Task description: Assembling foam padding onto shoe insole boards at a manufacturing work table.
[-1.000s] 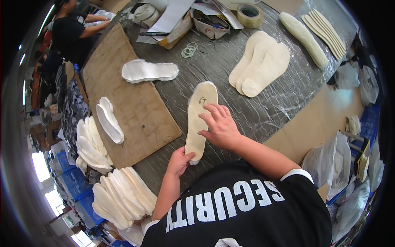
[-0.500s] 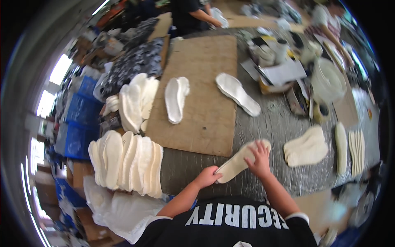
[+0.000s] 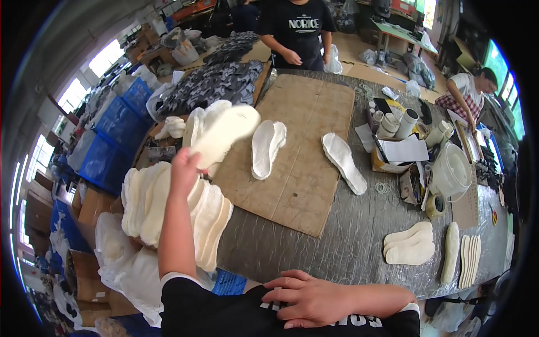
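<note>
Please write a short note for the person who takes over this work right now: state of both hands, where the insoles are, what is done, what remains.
Left hand: raised over the left side of the table, gripping one cream insole by its end.
Right hand: empty, resting flat against the black shirt at the table edge.
Stacks of insoles stand on edge left of the cardboard sheet; a pair and a single one lie on the cardboard; more lie at the right.
Done: one insole picked up.
Left: the held insole is not yet set down.
</note>
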{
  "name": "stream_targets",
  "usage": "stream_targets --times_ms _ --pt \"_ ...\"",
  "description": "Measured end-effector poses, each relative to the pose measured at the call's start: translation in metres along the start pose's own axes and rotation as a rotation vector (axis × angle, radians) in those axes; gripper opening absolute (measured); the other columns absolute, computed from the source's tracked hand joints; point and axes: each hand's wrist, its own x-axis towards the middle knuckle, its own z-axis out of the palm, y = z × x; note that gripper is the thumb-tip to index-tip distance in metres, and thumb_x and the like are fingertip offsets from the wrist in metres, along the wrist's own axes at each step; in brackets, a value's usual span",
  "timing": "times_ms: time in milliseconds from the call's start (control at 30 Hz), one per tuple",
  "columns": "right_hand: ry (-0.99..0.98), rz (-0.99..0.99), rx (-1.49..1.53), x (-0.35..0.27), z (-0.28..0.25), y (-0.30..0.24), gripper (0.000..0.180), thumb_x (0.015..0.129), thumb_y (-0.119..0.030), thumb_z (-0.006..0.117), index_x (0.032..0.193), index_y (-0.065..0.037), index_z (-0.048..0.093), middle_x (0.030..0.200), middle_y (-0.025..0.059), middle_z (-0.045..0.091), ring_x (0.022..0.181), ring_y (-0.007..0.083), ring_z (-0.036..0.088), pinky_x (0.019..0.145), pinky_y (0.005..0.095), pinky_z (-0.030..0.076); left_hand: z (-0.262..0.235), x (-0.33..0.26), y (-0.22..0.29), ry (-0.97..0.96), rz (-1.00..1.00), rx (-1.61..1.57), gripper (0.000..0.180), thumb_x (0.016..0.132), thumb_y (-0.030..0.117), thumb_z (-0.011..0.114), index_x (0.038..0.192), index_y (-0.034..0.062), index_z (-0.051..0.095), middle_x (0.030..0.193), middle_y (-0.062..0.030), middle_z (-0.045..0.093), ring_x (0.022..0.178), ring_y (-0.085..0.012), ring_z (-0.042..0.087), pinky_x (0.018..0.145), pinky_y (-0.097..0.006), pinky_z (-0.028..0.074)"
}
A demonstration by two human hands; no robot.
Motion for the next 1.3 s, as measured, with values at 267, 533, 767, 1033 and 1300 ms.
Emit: stream_targets --times_ms 267,533,767,1033,1300 --pt "0.107 0.097 0.047 0.012 -0.005 -0.002 0.021 0.094 -0.025 0.055 0.099 -0.005 0.062 0.142 0.0169 0.036 0.133 0.0355 0.036 0.107 0.0514 0.030 -0.042 0.079 -0.021 0.302 -0.051 -0.234 0.016 0.097 0.010 0.050 0.108 -0.0006 0.055 0.106 -0.0096 0.062 0.085 -0.0178 0.063 0.067 -0.033 0.057" --pt "0.067 0.109 0.231 0.007 -0.015 0.021 0.014 0.091 -0.018 0.061 0.092 -0.004 0.064 0.124 0.0150 0.048 0.121 0.0338 0.046 0.100 0.0461 0.037 -0.076 0.049 0.002 0.198 -0.078 -0.170 0.016 0.096 0.010 0.053 0.109 0.0011 0.056 0.107 -0.0075 0.061 0.086 -0.0156 0.062 0.065 -0.033 0.057" --pt "-0.005 0.099 0.248 0.045 -0.012 0.024 0.023 0.090 -0.016 0.062 0.111 -0.005 0.064 0.140 0.0187 0.037 0.125 0.0343 0.043 0.104 0.0452 0.035 -0.103 0.042 0.006 0.270 0.134 -0.192 0.022 0.097 0.010 0.050 0.115 0.0011 0.057 0.108 -0.0101 0.065 0.085 -0.0159 0.065 0.067 -0.028 0.057" --pt "-0.061 0.091 0.353 0.040 -0.015 0.031 0.013 0.090 -0.015 0.061 0.090 -0.003 0.061 0.120 0.0175 0.047 0.114 0.0344 0.047 0.098 0.0423 0.038 -0.103 0.113 -0.090 0.514 -0.401 -0.212 0.042 0.091 0.017 0.062 0.121 -0.0078 0.047 0.117 -0.0208 0.055 0.104 -0.0360 0.058 0.075 -0.048 0.059" --pt "0.163 0.146 0.216 0.031 0.002 0.011 0.017 0.091 -0.018 0.060 0.101 -0.004 0.060 0.123 0.0199 0.047 0.115 0.0373 0.045 0.099 0.0453 0.037 0.007 0.048 -0.104 0.240 0.102 0.341 0.042 0.083 0.010 0.067 0.120 -0.0041 0.052 0.119 -0.0181 0.055 0.101 -0.0291 0.062 0.085 -0.035 0.052"
